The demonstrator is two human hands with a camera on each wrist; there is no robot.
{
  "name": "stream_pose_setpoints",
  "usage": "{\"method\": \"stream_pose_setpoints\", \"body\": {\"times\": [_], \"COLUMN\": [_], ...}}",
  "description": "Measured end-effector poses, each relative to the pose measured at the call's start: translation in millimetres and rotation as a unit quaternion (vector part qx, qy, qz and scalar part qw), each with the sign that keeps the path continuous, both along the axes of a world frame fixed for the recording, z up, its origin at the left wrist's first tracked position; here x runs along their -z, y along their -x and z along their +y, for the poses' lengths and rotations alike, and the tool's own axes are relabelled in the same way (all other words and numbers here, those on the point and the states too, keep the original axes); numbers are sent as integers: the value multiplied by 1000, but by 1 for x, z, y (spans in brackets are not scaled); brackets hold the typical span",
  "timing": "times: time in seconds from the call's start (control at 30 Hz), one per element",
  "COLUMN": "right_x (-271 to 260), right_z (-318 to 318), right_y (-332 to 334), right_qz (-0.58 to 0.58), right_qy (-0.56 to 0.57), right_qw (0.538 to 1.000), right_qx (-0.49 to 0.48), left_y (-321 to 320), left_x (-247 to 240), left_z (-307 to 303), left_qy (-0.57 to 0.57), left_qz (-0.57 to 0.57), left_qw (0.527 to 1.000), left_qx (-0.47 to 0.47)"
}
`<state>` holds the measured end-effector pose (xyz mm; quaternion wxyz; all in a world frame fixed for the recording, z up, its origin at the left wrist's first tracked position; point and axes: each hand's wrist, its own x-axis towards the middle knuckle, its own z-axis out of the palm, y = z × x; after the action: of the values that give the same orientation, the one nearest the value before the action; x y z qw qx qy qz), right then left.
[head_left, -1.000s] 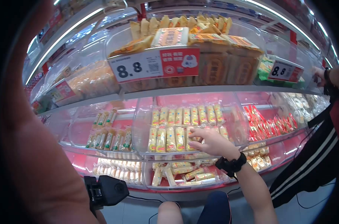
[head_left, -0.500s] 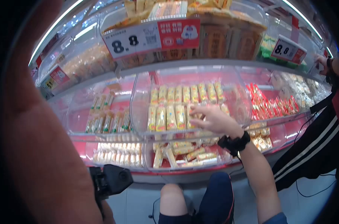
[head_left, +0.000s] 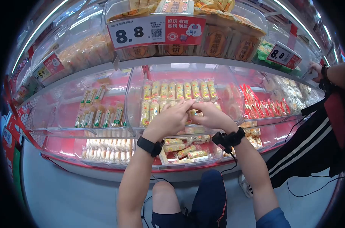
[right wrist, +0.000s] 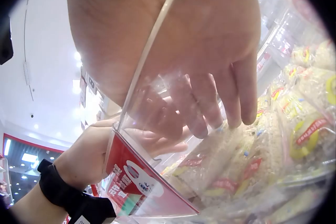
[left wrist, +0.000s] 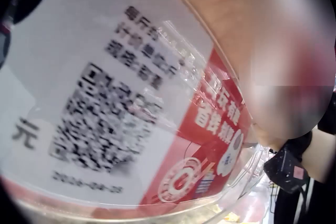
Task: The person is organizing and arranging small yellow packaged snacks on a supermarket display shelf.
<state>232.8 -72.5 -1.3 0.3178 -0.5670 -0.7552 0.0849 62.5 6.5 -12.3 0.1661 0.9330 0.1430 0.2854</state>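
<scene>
In the head view my left hand [head_left: 171,118] and right hand [head_left: 210,114] meet at the front of a clear bin, fingertips overlapping over wrapped snack bars [head_left: 172,91]. In the right wrist view my right hand [right wrist: 210,40] reaches over the clear front panel, its fingers [right wrist: 228,95] extended loosely down at the wrapped bars [right wrist: 231,166]. Beside it, my left hand [right wrist: 92,150] extends its fingers behind the panel, partly hidden by a red label [right wrist: 131,176]. A price label [left wrist: 105,119] fills much of the left wrist view.
Above hangs a shelf with a large price sign [head_left: 157,33] and stacked packets [head_left: 214,40]. Bins with green-marked bars [head_left: 98,116] and red packets [head_left: 265,106] flank the middle one. Another person's hand [head_left: 316,72] is at the right.
My left hand, earlier raised large and close to the camera, has come down beside my right hand at the bars. My right hand stays at the same bin. The head view has shifted.
</scene>
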Motion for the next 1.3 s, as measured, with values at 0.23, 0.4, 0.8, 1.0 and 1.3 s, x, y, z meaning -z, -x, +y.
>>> {"method": "stream_pose_setpoints", "body": {"times": [0.23,0.4,0.8,1.0,1.3], "right_x": [3,74,176,182,76], "right_z": [-31,-70,-17,-12,-83], "right_y": [26,50,-12,-20,27], "right_qz": [-68,-161,-26,-122,-169], "right_qy": [-307,-57,301,300,-86], "right_qw": [948,982,952,946,981], "right_qx": [41,-79,39,17,-41], "left_y": [3,5,2,-1,-3], "left_x": [-1,-5,0,-2,3], "left_z": [7,5,5,9,12], "left_qy": [22,5,33,42,59], "left_qz": [108,136,118,169,159], "left_qw": [993,990,991,984,985], "left_qx": [-30,-45,-47,-44,-43]}}
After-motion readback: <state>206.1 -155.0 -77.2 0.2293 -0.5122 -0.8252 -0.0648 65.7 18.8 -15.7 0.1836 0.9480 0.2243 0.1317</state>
